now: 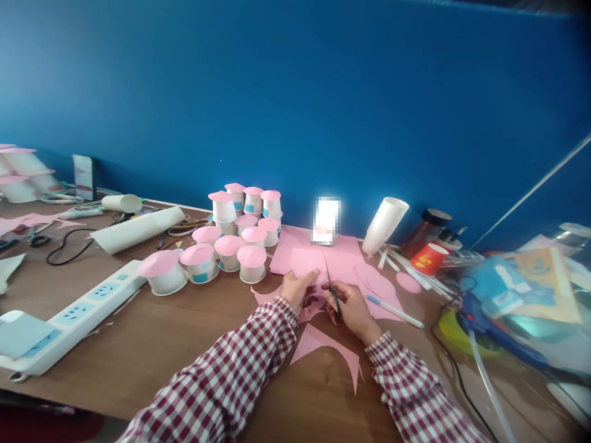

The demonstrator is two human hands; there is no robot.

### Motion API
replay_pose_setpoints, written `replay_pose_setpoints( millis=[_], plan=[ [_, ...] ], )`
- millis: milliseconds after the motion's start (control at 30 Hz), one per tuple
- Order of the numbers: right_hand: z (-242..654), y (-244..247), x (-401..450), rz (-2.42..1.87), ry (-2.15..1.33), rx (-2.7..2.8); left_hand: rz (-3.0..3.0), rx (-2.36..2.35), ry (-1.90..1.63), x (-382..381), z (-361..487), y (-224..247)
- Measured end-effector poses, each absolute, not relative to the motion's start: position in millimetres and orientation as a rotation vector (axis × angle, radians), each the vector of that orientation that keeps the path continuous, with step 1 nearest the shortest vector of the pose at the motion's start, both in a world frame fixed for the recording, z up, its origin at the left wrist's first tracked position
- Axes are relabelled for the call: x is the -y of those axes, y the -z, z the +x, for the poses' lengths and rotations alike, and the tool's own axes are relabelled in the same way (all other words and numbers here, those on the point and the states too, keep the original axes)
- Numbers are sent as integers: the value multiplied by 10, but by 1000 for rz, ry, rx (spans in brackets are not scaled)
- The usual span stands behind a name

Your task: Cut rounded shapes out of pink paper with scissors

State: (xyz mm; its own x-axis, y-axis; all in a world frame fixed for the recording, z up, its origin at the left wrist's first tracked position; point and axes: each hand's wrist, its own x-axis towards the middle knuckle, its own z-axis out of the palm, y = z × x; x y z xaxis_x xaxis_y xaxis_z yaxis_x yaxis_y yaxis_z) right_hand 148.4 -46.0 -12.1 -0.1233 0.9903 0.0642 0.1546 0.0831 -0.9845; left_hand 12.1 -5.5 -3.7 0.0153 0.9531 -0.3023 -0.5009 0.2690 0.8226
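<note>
In the head view, the fingers of my left hand point(296, 291) gripped a piece of pink paper point(305, 263), my thumb lying along it. The fingers of my right hand point(354, 307) were curled around the dark scissors point(330, 288), whose blades pointed up and away from me, just beside the paper. I could not tell whether the blades touched it, as my hands hid part of that spot. Beyond them, larger pink sheets point(345, 247) lay on the desk point(207, 344) near the blue wall point(295, 92). A curved pink offcut point(318, 338) lay between my forearms, and a marker with a blue cap point(397, 311) rested to the right of my right hand. To my left stood paper cups point(252, 275) with round pink tops, some stacked, beside a white power strip point(85, 307). On the right, a leaning stack of white cups point(386, 223) stood near a tilted red cup point(429, 258).
</note>
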Motion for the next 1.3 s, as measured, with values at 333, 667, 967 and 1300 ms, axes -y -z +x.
replay_pose_setpoints(
  millis=[333,667,967,1300],
  plan=[
    [1484,126,455,-1197,-1181,1433,580,-998,-1240,57,124,23],
    [1493,154,454,-1214,-1160,1438,589,-999,-1235,57,126,14],
    [1507,176,437,-1225,-1141,1449,572,-997,-1237,70,130,5],
    [1486,134,461,-1213,-1162,1431,568,-981,-1243,61,123,13]
  ],
)
